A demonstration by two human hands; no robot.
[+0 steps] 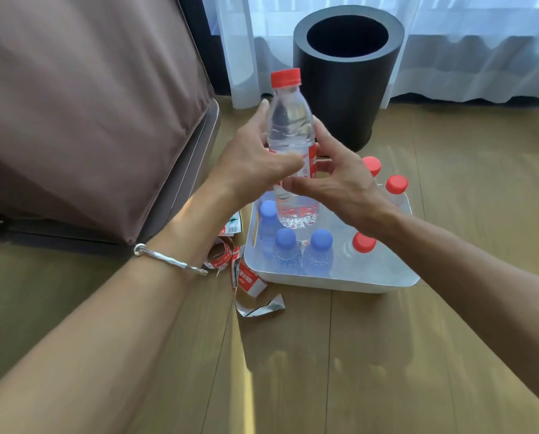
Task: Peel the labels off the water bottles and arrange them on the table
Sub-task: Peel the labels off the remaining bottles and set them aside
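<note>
A clear water bottle (290, 126) with a red cap is held upright above the white tray (340, 281). Its red and white label (309, 164) still wraps the middle. My left hand (255, 158) grips the bottle from the left. My right hand (334, 180) holds it from the right, thumb across the front below the label. In the tray stand three blue-capped bottles (285, 249) at the front left and three red-capped bottles (395, 187) on the right side, all without labels as far as I can see.
Torn red and white labels (249, 280) lie on the wooden floor left of the tray. A black round bin (346, 73) stands behind the tray. A brown bed cover (83, 114) fills the left, white curtains the back.
</note>
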